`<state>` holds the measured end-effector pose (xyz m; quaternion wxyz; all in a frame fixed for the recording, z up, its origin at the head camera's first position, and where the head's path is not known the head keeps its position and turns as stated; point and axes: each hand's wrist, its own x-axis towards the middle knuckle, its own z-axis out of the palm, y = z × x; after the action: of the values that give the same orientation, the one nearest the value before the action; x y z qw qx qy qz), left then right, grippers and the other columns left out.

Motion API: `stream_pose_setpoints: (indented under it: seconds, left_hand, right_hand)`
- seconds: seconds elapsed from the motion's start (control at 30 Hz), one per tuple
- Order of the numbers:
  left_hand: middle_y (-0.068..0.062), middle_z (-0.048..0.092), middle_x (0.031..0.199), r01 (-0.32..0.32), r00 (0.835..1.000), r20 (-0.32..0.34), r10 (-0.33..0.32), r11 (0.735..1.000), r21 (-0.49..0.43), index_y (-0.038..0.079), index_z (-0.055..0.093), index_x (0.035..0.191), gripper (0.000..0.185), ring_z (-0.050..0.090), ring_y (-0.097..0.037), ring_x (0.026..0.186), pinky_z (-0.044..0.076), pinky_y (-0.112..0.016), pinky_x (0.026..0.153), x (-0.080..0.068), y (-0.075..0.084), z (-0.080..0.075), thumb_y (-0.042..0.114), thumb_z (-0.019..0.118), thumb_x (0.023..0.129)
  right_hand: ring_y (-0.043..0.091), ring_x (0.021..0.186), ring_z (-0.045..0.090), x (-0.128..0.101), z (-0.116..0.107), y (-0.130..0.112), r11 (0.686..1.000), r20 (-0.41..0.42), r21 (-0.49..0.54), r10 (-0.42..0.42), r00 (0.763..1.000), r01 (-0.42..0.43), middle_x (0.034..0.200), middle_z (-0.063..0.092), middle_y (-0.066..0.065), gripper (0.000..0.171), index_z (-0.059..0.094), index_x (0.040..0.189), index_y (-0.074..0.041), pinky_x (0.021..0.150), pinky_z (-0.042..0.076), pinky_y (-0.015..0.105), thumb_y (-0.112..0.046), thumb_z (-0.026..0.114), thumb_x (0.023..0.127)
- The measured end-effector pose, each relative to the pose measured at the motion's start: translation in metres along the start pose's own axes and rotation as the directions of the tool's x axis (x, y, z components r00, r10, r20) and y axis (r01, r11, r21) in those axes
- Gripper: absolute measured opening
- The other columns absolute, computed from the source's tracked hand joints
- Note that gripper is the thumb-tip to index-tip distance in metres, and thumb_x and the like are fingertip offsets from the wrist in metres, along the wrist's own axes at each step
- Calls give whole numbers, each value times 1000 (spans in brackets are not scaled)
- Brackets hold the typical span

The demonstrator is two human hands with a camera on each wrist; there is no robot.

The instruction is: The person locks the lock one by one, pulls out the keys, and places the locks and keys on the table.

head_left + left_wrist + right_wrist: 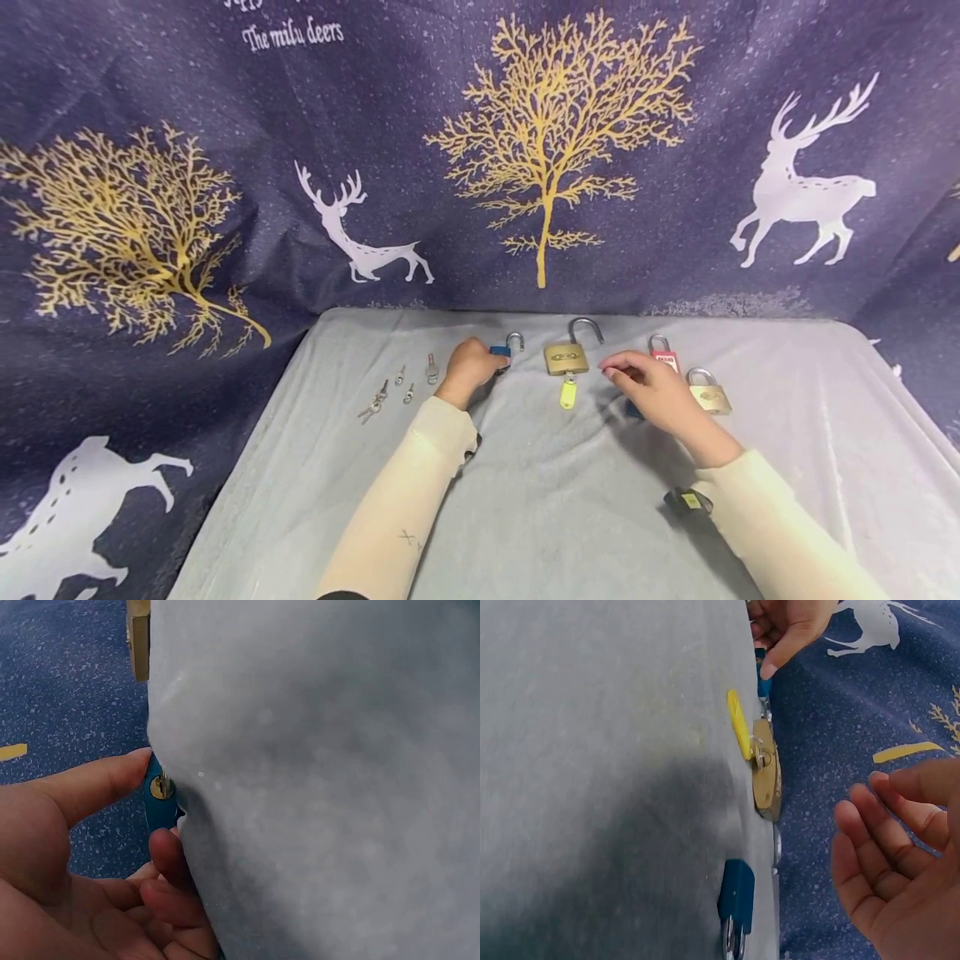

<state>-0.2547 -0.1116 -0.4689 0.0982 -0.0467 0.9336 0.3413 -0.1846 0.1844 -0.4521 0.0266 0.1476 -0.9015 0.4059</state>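
By the surface's (555,517) far edge, the left hand (468,367) pinched a padlock (500,352), best steadied; the right hand (654,393) hung relaxed.

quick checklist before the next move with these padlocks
1. Left hand grips the blue lock: ok.
2. Its shackle closed: not ok, it stands open.
3. Key in its keyhole: cannot tell; something metallic shows there, but too little to be sure.
4. Right hand free: ok, nothing visible in it.
5. Big brass lock closed: not ok, its shackle is open too.
6. Loose keys apart from both hands: ok, they lie left of the left hand.
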Motion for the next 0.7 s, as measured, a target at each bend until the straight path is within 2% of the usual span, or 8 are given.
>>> stream_pose_setpoints:
  seconds: [0.17,0.33,0.43,0.53,0.7]
  left_hand:
    - [7,29,49,-37,999,-26,37,999,14,20,32,49,58,34,-17,52,33,-28,50,-2,0,2,27,76,86]
    - [5,38,52,-50,997,-64,51,999,18,19,34,51,56,38,-17,55,32,-27,50,-4,-3,4,27,78,85]
    - [3,46,56,-37,996,-77,33,998,-49,18,38,54,52,40,-17,56,32,-26,49,-7,-5,5,25,78,86]
    - [2,48,59,-16,997,-80,3,987,-157,17,44,58,45,41,-16,56,33,-26,48,-11,-5,5,24,78,86]
    - [1,57,67,-23,998,-59,3,941,-338,11,58,68,29,51,-13,59,42,-24,52,-20,-1,4,21,77,88]
  right_hand:
    - [17,93,68,4,4,-4,999,13,49,5,1000,-6,112,74,9,20,71,115,-7,82,54,24,-17,61,102]
    - [17,94,68,7,10,-8,996,13,84,2,1000,-3,112,74,10,22,70,117,-5,83,54,23,-17,60,102]
    - [16,94,67,9,12,-11,996,8,90,0,1000,-1,112,74,11,22,71,117,-6,84,54,26,-17,61,102]
    - [18,95,69,11,16,-15,996,10,86,3,1000,-4,113,74,10,21,71,118,-8,86,55,29,-17,60,102]
    - [22,99,70,15,23,-25,993,36,117,9,999,-13,116,74,9,25,69,123,-8,90,56,37,-19,61,102]
